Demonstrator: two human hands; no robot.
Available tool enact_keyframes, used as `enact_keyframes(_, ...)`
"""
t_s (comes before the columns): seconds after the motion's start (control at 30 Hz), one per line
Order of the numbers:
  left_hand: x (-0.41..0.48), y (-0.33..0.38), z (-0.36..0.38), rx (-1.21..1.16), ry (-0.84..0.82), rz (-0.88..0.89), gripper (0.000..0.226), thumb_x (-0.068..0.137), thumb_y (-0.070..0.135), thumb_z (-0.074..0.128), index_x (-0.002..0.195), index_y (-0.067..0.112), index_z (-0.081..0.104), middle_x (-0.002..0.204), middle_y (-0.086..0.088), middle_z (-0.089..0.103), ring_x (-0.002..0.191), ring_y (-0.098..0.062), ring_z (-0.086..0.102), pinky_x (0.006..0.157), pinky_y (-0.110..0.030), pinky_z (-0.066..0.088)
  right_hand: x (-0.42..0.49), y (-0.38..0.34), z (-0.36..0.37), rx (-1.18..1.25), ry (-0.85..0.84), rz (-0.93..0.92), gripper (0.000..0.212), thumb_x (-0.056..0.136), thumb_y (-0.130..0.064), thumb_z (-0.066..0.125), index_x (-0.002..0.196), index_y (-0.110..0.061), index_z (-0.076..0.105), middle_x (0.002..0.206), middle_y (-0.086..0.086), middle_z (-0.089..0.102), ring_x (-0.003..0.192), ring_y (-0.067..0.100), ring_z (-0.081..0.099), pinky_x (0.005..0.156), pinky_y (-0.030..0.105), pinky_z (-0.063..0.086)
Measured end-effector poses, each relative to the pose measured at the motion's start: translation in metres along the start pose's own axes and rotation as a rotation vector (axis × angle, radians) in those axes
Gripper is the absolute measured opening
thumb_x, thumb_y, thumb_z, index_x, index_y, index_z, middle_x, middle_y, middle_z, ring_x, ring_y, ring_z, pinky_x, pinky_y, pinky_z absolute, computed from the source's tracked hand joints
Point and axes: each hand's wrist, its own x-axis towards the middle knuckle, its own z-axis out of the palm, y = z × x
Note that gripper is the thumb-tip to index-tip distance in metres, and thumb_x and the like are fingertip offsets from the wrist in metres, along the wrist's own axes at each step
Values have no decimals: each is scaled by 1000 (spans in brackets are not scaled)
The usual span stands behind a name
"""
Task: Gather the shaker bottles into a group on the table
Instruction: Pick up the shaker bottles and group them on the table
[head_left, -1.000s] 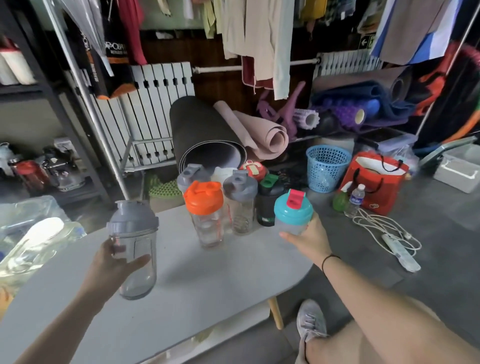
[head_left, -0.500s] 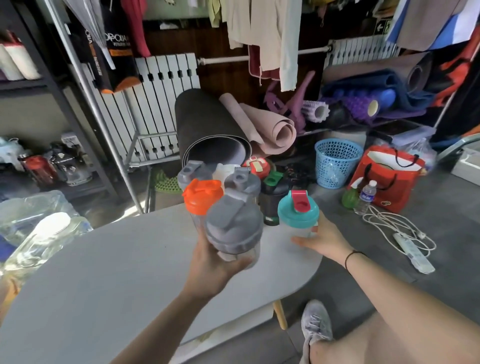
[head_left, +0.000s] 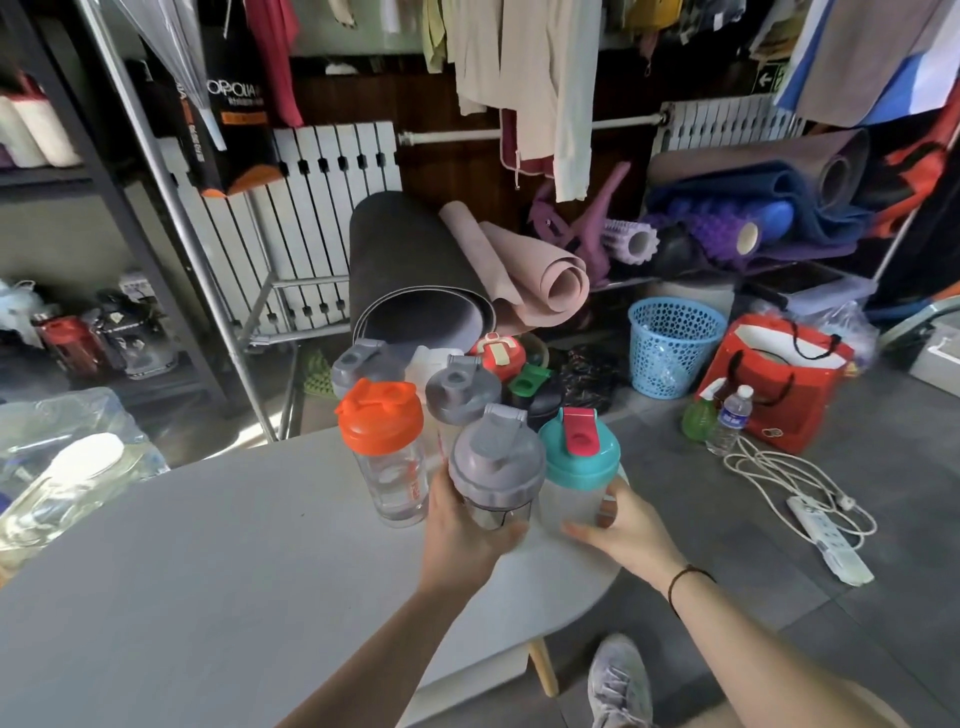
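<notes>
Grey-lidded shaker bottle (head_left: 496, 462), gripped around its clear lower body by the left hand (head_left: 462, 530), is held at the near edge of the cluster, between the orange-lidded bottle (head_left: 382, 452) and the teal-lidded bottle (head_left: 579, 462); whether its base is already set on the table (head_left: 208, 571) cannot be told. The teal-lidded bottle is clasped at its frosted base by the right hand (head_left: 621, 525), fingers curled around it, apparently to steady it and press it against its neighbour. Behind these, two further grey-lidded bottles (head_left: 462, 387) and dark bottles with green and red caps are packed closely near the table's far right corner. The grouping is judged nearly complete. A blue basket (head_left: 675, 348) and a red bag (head_left: 779, 384) are seen on the floor beyond.
</notes>
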Motion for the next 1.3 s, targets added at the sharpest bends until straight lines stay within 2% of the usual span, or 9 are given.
enact_keyframes(0.33,-3,-7,3,-7,20,-8,92,51,36,83,130,23,38,125,5,53,112,-17,55,94,-27,46,0,0,-5,-66,-32,-28,81,62,-42,85,132,-28,46,127,-7,59,110,13,59,98,35,49)
enact_keyframes(0.5,-6,-8,4,2,22,11,97,50,42,80,134,21,36,128,5,52,115,-14,53,97,-30,46,1,1,-6,-81,-47,-33,86,58,-47,85,133,-29,45,129,-5,60,113,16,60,99,39,50)
enact_keyframes(0.7,-6,-11,5,11,8,14,100,51,46,77,137,18,36,126,5,49,116,-17,51,98,-33,46,-1,4,-3,-51,-49,-17,83,60,-45,85,132,-29,46,130,-4,59,117,18,58,100,34,47)
enact_keyframes(0.8,-5,-17,6,38,-10,22,102,53,41,81,140,19,33,128,5,49,118,-17,50,101,-37,45,-1,5,-2,-27,-71,1,81,62,-42,85,131,-29,44,128,-8,57,121,18,56,103,37,45)
enact_keyframes(0.9,-4,-22,6,57,-21,23,104,55,38,83,143,20,31,129,5,49,118,-17,48,101,-38,44,-3,7,1,1,-82,1,75,63,-35,87,126,-31,45,122,-10,57,120,16,55,104,32,44)
enact_keyframes(1.0,-6,-28,7,60,-39,9,106,55,41,84,144,22,29,133,3,49,121,-18,49,102,-39,45,-3,8,2,34,-83,1,79,62,-27,88,127,-31,44,123,-10,56,120,13,54,103,26,41)
enact_keyframes(1.17,-9,-42,7,27,-72,-49,111,53,46,85,144,27,25,135,3,49,120,-18,54,99,-42,50,-5,6,0,55,-93,7,86,64,-23,87,135,-26,40,127,-10,51,119,10,49,107,31,38)
enact_keyframes(1.3,-9,-49,5,7,-100,-65,112,52,43,85,145,29,24,135,2,49,119,-19,57,95,-42,54,-7,7,1,51,-76,-1,85,66,-18,86,137,-25,39,132,-7,51,126,15,49,109,34,38)
